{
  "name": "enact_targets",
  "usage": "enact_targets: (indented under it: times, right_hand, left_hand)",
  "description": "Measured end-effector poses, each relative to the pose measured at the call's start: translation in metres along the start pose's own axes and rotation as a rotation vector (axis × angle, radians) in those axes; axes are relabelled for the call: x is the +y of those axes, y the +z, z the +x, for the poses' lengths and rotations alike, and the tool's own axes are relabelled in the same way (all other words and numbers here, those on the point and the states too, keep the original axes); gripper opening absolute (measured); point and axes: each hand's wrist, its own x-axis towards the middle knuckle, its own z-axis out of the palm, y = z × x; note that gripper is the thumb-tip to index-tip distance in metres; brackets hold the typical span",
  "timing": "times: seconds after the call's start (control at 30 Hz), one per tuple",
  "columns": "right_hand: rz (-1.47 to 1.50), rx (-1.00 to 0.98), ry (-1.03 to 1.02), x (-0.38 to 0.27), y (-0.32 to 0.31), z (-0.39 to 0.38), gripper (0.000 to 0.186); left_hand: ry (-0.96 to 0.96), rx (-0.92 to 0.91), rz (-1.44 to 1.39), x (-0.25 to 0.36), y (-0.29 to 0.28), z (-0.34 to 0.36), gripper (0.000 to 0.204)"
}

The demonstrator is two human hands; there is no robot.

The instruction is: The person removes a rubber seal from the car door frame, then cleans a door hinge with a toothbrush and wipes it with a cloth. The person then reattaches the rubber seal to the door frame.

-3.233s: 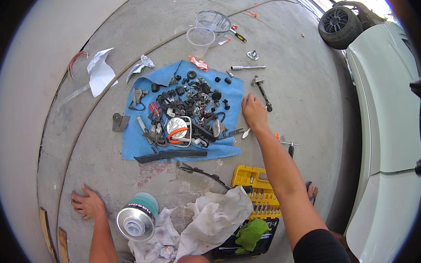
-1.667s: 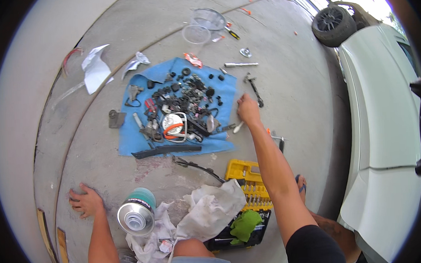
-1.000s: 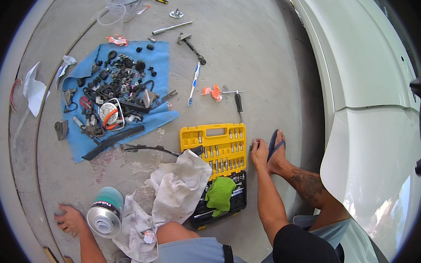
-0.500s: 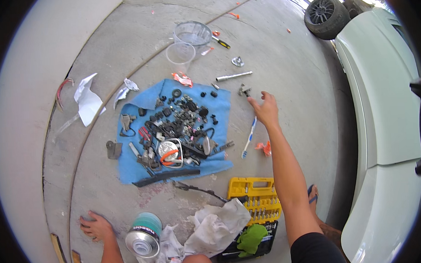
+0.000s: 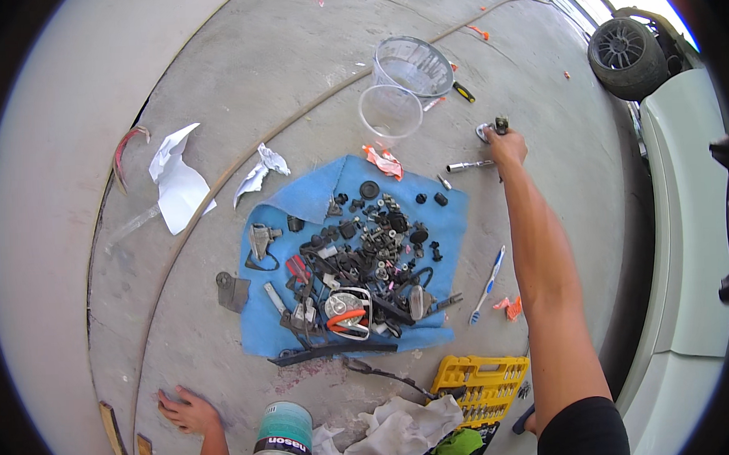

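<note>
My right hand (image 5: 508,146) reaches far out beyond the blue cloth, its fingers closed round a small dark metal piece (image 5: 501,125) whose kind I cannot make out. Right beside those fingertips is a shiny silvery thing (image 5: 482,131), partly hidden. A chrome socket extension bar (image 5: 467,166) lies just below the hand, partly behind the wrist. With fingers spread, my left hand (image 5: 190,411) rests flat on the concrete floor at the lower left. On the blue cloth (image 5: 298,186) sits a heap of small black and metal parts (image 5: 381,243), with a round silvery piece and an orange loop at its near side.
A hose (image 5: 294,115) curves across the floor. Two clear plastic tubs (image 5: 390,112), a screwdriver (image 5: 463,91), a toothbrush (image 5: 489,285), a paint can (image 5: 282,434), a rag (image 5: 410,429) and a yellow socket case (image 5: 481,381) lie around. A pale green car body (image 5: 682,238) stands at right.
My right hand has moved farther away and taken up the small metal piece from the floor. The view has shifted, while my left hand stays on the floor.
</note>
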Motion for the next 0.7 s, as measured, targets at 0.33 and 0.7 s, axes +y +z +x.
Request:
enact_targets:
  times: [0.33,0.7]
  right_hand:
    - [-0.021,0.605,0.119,0.292,-0.122,-0.111,0.038]
    - [-0.473,0.23,0.609,0.47,-0.217,-0.338,0.068]
  left_hand:
    - [0.006,0.0,0.009,0.0,-0.002,-0.003,0.063]
    - [0.018,0.051,0.056,-0.004,0.011,0.003,0.062]
